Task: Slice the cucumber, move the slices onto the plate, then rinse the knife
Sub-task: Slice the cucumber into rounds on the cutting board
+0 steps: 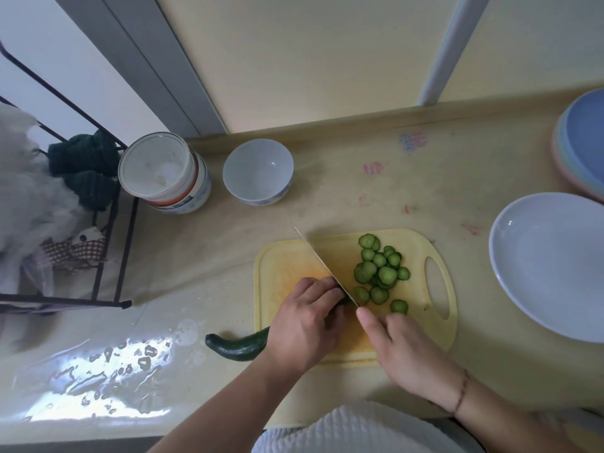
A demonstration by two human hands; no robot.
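Note:
A yellow cutting board (284, 256) lies on the counter in front of me. My left hand (307, 318) curls over the dark green cucumber (237, 345), whose uncut end sticks out past the board's left edge. My right hand (402, 351) grips the knife's handle, forefinger stretched along the spine. The knife blade (322, 264) stands on the cucumber right beside my left fingertips. Several cucumber slices (380, 273) lie heaped on the board to the right of the blade. An empty pale plate (549, 266) sits to the right of the board.
A white bowl (258, 171) and a lidded white tub (163, 171) stand at the back left. A black wire rack (108, 243) with cloths occupies the far left. Stacked plates (581, 142) sit at the back right. Wet plastic sheeting (108, 371) covers the counter.

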